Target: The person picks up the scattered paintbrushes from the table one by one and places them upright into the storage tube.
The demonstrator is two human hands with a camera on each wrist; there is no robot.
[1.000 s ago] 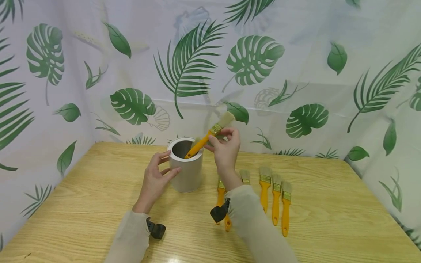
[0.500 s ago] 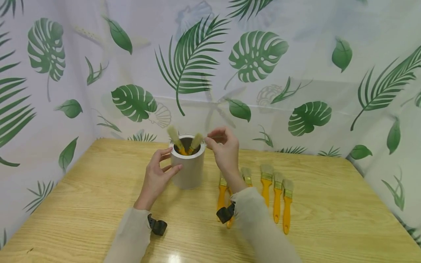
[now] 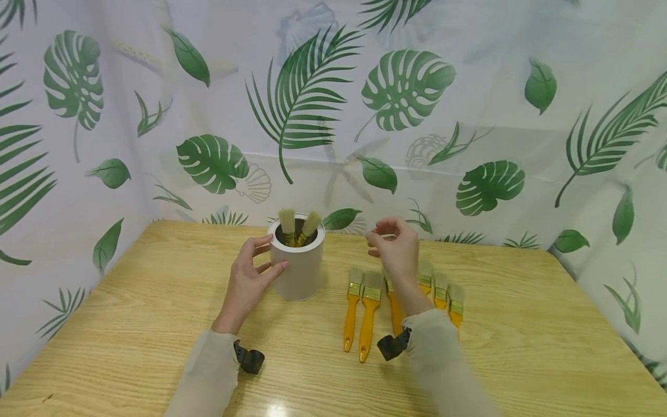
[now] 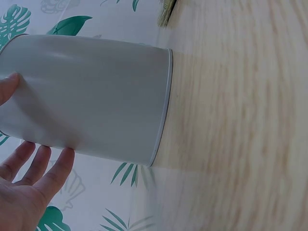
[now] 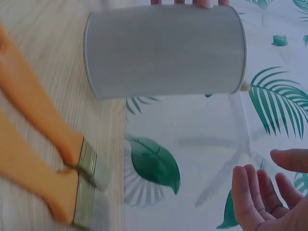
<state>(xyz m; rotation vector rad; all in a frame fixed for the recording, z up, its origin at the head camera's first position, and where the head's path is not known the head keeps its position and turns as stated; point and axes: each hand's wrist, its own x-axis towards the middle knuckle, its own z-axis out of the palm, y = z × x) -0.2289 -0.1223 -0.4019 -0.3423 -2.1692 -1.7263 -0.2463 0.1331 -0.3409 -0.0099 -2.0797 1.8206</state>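
Note:
A pale grey-white can [image 3: 298, 274] stands upright on the table in the head view. My left hand [image 3: 247, 285] holds it from the left side, thumb in front and fingers near the rim; the left wrist view shows the fingertips against its wall. Two paintbrushes, one on the left [image 3: 288, 225] and one on the right [image 3: 311, 225], stand in the can, bristles up, handles hidden inside. My right hand [image 3: 399, 250] hovers above the table to the can's right, fingers loosely bent, nothing in it. Below it lie several orange-handled paintbrushes [image 3: 367, 315], some partly covered by the right arm.
The wooden table [image 3: 156, 301] runs back to a leaf-printed cloth [image 3: 323, 104] hanging behind and at both sides. Each wrist carries a small black camera, the left one [image 3: 251, 360] and the right one [image 3: 392, 346].
My right hand lowered a paintbrush into the can and let go, then moved right toward the brushes on the table. That brush now leans closer to the other one. My left hand stayed on the can.

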